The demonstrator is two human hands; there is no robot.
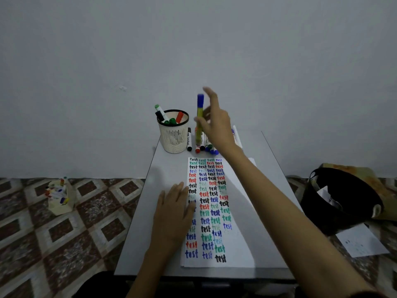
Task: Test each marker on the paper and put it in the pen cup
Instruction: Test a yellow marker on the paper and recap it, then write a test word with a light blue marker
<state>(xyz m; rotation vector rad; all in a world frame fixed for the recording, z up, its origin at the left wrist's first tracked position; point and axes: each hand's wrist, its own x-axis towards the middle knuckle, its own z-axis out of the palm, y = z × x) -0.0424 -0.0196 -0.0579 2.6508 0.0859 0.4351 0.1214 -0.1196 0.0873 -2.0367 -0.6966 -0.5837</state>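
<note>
A blue-capped marker (200,117) stands nearly upright in the air, just right of the cream mesh pen cup (174,137). My right hand (217,123) holds it low on the barrel, with the index finger raised; the image is blurred there. The cup holds several markers, green, black and red. A row of markers (203,145) lies on the table behind the paper, partly hidden by my right hand. The white paper (238,211) is covered with coloured "test" words. My left hand (175,209) rests flat on the paper's left edge.
The small grey table (137,222) stands against a plain wall. On the tiled floor to the left sits a cream box of markers (59,195). To the right are a black bin (341,198) and a loose sheet (363,241).
</note>
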